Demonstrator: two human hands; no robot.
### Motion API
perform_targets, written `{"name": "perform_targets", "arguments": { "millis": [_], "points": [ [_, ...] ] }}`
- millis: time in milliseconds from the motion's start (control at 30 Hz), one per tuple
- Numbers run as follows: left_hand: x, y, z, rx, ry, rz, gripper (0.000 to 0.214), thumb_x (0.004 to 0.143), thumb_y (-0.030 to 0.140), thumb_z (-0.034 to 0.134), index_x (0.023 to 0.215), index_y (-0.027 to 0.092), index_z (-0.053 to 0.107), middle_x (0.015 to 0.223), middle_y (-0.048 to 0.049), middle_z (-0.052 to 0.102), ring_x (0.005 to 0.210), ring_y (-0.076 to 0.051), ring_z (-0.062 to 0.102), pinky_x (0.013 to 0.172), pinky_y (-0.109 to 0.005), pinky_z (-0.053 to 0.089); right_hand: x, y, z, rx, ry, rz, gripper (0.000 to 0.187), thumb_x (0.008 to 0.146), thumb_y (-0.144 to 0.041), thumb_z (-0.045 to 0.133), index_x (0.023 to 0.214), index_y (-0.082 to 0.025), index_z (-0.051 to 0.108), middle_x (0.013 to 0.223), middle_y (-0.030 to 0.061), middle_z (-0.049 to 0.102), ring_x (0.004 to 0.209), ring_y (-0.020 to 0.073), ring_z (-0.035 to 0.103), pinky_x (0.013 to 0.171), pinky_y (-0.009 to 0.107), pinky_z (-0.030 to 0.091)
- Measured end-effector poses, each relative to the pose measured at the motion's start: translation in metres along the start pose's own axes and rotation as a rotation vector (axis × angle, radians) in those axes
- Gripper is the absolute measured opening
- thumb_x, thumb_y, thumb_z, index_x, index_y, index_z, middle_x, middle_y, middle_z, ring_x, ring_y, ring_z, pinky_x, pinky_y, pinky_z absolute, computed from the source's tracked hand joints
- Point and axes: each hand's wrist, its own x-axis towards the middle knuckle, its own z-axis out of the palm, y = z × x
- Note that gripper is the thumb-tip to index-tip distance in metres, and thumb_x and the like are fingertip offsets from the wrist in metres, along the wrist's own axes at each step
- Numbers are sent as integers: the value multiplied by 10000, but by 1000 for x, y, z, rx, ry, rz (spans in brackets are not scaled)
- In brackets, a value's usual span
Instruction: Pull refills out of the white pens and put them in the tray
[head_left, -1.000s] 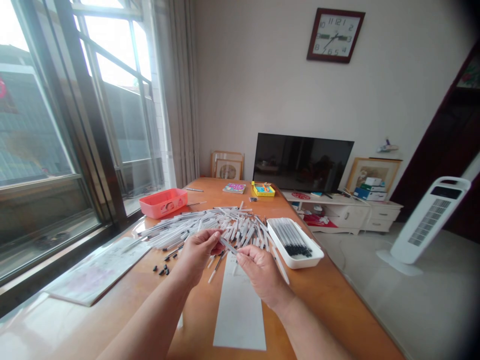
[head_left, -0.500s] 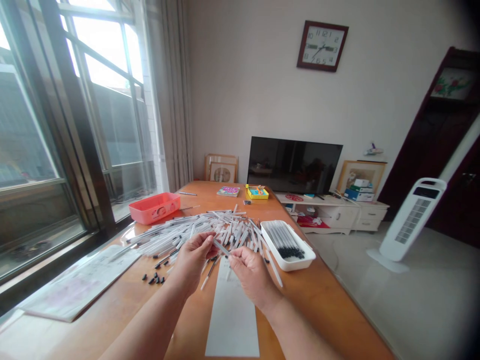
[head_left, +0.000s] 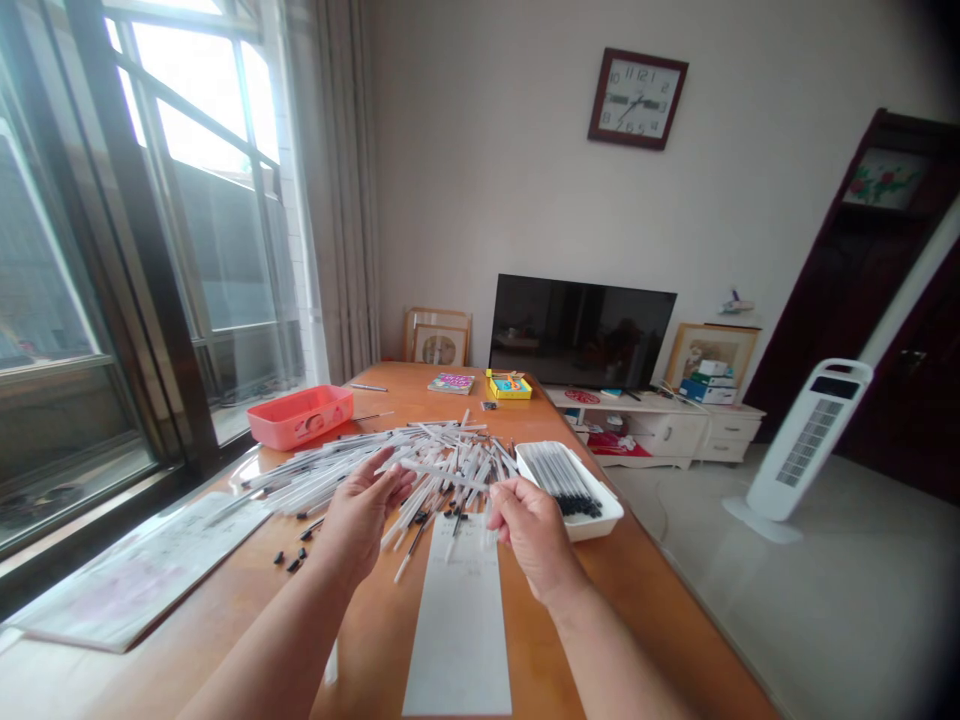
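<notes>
At ctr., R hand [head_left: 531,530] pinches one end of a tube [head_left: 450,474], L hand [head_left: 361,512], fingers parted, nr. the other; tube, prob. light, stiff, slick, best held w/ fingertips approx. mid-length, is above the pile [head_left: 304,490].

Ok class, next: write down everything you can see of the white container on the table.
The white container is a shallow, open-topped, plastic-looking box with rounded corners. It rests on the wooden table, to the right of the loose pile of pen tubes. Inside, clear tubes lie side by side, their black ends toward the near side. The right hand hides part of its near left edge; whether they touch cannot be told.
</notes>
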Motion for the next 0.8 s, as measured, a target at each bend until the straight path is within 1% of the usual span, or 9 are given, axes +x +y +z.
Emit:
{"name": "perform_targets", "arguments": {
  "millis": [67,133,200,267,300,400,500,633,800],
  "points": [
    [1,1,-2,46,34,9,580,733,255,829,1267,199,610,1071,-108,723,973,-199,703,894,-327,544,7,-1,-11,-17,118,-40,309,892,-468,579,768,-186,603,628,-15,609,550,121,481,552,233,391],
    [4,2,-6,94,65,32,567,719,287,838,1236,195,625,1120,-113,712,1014,-210,693,911,-335,533,14,-2,-26,-95,282,-95,313,879,-473,578,742,-192,604,610,-18,588,571,138,500,571,246,398],
    [6,3,-10,136,90,55,548,705,320,841,1198,189,641,1125,-108,709,1001,-207,693,906,-336,525,22,-1,-42,-252,454,-130,281,864,-447,576,764,-192,642,637,-1,625,616,162,543,609,260,403],
    [8,6,-14,172,116,73,535,692,349,841,1163,180,653,1097,-101,712,969,-204,695,885,-335,520,27,0,-56,-456,559,-128,241,853,-415,575,797,-203,675,682,14,670,678,189,586,646,273,398],
    [9,7,-16,189,130,79,531,685,362,839,1149,177,657,1078,-98,714,957,-206,695,869,-336,520,29,1,-62,-566,587,-109,222,848,-403,576,816,-215,689,701,16,684,691,198,593,642,277,384],
    [13,10,-23,225,169,97,534,671,385,829,1130,170,661,1044,-97,715,954,-223,691,814,-336,516,31,3,-71,-835,597,-39,202,853,-374,561,874,-250,719,751,20,714,714,212,605,610,279,335],
    [18,11,-31,251,205,113,538,664,399,822,1124,169,664,1014,-96,717,937,-222,684,762,-319,504,32,7,-71,-1003,585,29,221,871,-367,540,892,-257,731,763,36,721,709,213,606,585,282,292],
    [22,11,-39,242,235,100,519,662,412,813,1100,174,670,991,-91,726,903,-196,678,740,-293,493,33,10,-69,-1109,533,93,256,891,-375,523,894,-249,745,753,57,713,715,214,613,580,285,276],
    [24,12,-41,242,243,85,535,628,401,831,1089,179,673,998,-79,724,869,-175,676,710,-268,480,32,12,-69,-1184,445,137,236,872,-391,551,904,-263,748,795,78,725,715,224,622,592,289,302]
  ]
}}
